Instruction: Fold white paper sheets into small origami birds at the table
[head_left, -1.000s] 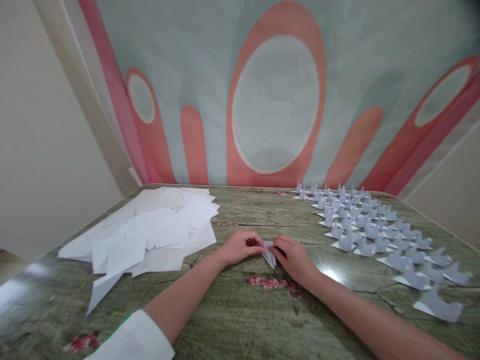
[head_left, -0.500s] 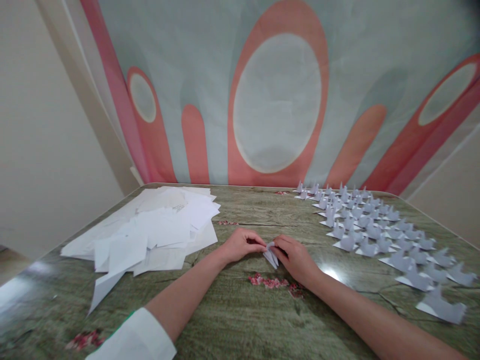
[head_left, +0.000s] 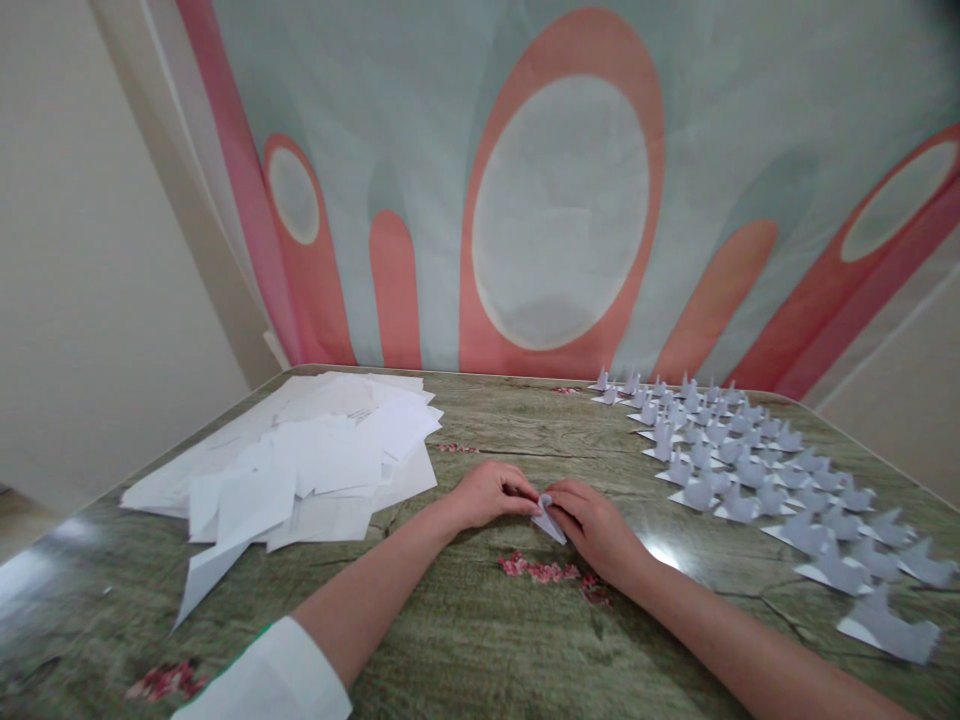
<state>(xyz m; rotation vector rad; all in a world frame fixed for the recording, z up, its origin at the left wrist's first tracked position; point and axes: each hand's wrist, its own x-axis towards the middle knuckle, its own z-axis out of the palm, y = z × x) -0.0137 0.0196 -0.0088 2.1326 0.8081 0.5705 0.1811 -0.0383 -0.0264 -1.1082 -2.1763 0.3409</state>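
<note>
A small folded piece of white paper (head_left: 552,526) is held between my two hands, just above the middle of the table. My left hand (head_left: 495,496) pinches its left side with thumb and fingertips. On the other side, my right hand (head_left: 594,522) grips the paper, its fingers curled over the edge. The paper tapers to a point towards me; its upper part is partly hidden by my fingers. To the right stand rows of folded paper birds (head_left: 739,503), the nearest one (head_left: 891,628) by the table's right side.
A loose pile of white paper sheets (head_left: 330,455) spreads over the left of the wood-patterned table (head_left: 465,640). One sheet (head_left: 206,580) sticks out towards me. A printed backdrop (head_left: 427,120) rises behind the table's far edge.
The folded paper has turned slightly, and its two lower points now look like one. My fingers have shifted a little on it. The camera view has tilted slightly.
</note>
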